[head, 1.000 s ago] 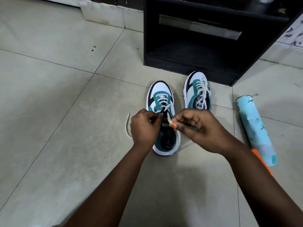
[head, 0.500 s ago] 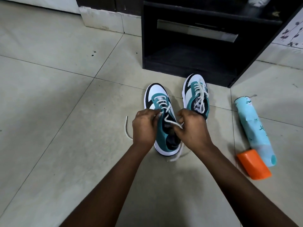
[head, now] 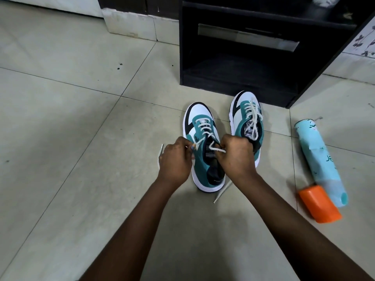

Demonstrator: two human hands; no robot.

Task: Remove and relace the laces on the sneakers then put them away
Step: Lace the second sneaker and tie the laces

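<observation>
Teal-and-white sneaker point(head: 203, 151) on the tiled floor point(head: 71, 138), toe pointing away, long axis near-vertical in view.
Left hand point(head: 176, 159) and right hand point(head: 235, 157) fingers each pinch its white lace point(head: 205, 136) over the tongue.

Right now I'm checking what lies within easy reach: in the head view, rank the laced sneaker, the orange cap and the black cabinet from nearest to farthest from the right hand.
1. Laced sneaker: just beyond the right hand, almost touching.
2. Orange cap: on the floor, out to the right.
3. Black cabinet: farthest, beyond both sneakers.
</observation>
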